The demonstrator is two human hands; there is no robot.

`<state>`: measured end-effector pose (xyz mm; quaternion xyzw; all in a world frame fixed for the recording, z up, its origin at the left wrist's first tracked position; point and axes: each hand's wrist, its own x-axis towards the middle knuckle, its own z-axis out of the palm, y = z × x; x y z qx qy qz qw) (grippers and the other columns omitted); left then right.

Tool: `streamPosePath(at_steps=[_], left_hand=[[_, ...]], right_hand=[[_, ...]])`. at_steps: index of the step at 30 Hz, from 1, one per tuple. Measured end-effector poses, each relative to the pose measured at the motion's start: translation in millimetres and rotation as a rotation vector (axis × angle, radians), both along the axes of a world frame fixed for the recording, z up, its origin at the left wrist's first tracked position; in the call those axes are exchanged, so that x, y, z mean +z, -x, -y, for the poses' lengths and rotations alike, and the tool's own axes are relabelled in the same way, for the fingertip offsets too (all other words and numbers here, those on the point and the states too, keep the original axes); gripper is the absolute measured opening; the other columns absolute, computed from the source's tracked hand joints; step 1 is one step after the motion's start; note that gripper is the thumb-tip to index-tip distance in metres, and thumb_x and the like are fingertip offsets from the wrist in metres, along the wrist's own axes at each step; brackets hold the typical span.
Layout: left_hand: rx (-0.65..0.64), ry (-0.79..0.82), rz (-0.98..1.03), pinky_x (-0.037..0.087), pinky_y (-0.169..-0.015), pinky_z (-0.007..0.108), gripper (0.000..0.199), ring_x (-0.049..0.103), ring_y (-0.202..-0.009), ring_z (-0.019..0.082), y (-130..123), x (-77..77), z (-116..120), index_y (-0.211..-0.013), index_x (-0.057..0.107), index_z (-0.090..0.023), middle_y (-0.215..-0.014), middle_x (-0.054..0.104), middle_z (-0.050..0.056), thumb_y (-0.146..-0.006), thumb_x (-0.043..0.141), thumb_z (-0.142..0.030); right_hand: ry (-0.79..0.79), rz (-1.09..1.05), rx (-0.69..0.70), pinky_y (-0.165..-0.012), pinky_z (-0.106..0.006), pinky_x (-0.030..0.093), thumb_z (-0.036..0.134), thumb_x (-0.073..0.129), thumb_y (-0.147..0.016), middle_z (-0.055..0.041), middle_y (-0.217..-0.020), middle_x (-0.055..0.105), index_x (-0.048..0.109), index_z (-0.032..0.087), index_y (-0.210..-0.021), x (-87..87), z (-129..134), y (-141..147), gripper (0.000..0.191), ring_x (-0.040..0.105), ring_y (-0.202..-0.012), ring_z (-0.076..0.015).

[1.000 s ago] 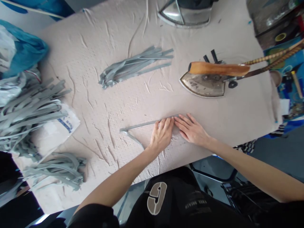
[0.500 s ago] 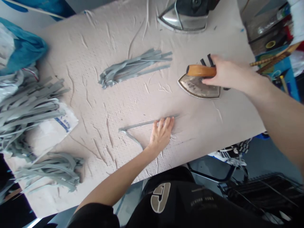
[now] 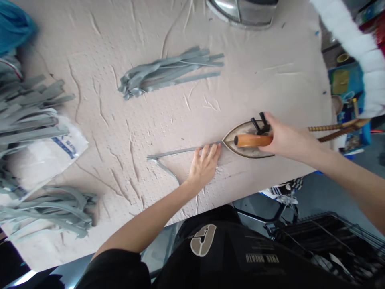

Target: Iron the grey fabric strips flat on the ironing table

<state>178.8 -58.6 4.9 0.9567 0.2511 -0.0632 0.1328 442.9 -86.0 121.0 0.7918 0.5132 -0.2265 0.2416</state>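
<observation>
My right hand (image 3: 287,140) grips the wooden handle of a flat iron (image 3: 246,140), whose metal tip meets the end of a folded grey strip (image 3: 180,151). My left hand (image 3: 204,166) lies on that strip, fingers spread, just behind the iron's tip. A second tail of the strip (image 3: 167,170) angles down from the fold under my left hand's side. Further up, a bundle of grey strips (image 3: 171,72) lies on the padded cloth table top (image 3: 144,124).
A second iron (image 3: 243,10) stands at the top edge. Grey strip heaps (image 3: 30,108) (image 3: 51,210) and a white plastic bag (image 3: 45,156) lie at left. A blurred white fringe (image 3: 351,52) crosses the upper right. A wire rack (image 3: 325,241) sits below the table's near edge.
My right hand has carried the iron down and left to the strip's end. My left hand stays on the strip. The view has shifted, and a white fringe has entered at upper right.
</observation>
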Motion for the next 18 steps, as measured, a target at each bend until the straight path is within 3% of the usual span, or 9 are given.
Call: streamPosePath(at_steps=[4,13,18], left_hand=[[-0.010,0.025,0.005,0.041,-0.113,0.048,0.062,0.047,-0.137,0.030,2,1.0,-1,-0.160,0.034,-0.011,-0.154,0.050,0.014,-0.099,0.037,-0.016],[-0.032,0.066,-0.018,0.036,-0.118,0.045,0.061,0.046,-0.138,0.031,18,1.9,-7,-0.156,0.035,-0.001,-0.151,0.051,0.021,-0.100,0.041,-0.022],[-0.023,0.086,-0.038,0.036,-0.118,0.046,0.058,0.048,-0.137,0.030,29,1.9,-12,-0.157,0.036,-0.008,-0.152,0.050,0.019,-0.100,0.039,-0.019]], right_hand=[[0.031,0.019,0.074,-0.068,-0.038,0.040,0.054,0.060,-0.083,-0.0211,-0.095,0.075,0.023,0.006,-0.161,-2.5,0,10,0.098,0.070,-0.084,-0.0373],[0.010,-0.022,0.207,-0.066,-0.039,0.044,0.056,0.059,-0.082,-0.0164,-0.092,0.076,0.024,0.007,-0.160,-7.9,-11,25,0.098,0.070,-0.078,-0.0360],[0.003,-0.038,0.176,-0.069,-0.043,0.048,0.058,0.059,-0.082,-0.0155,-0.099,0.077,0.014,0.009,-0.164,-8.0,-11,28,0.105,0.071,-0.083,-0.0371]])
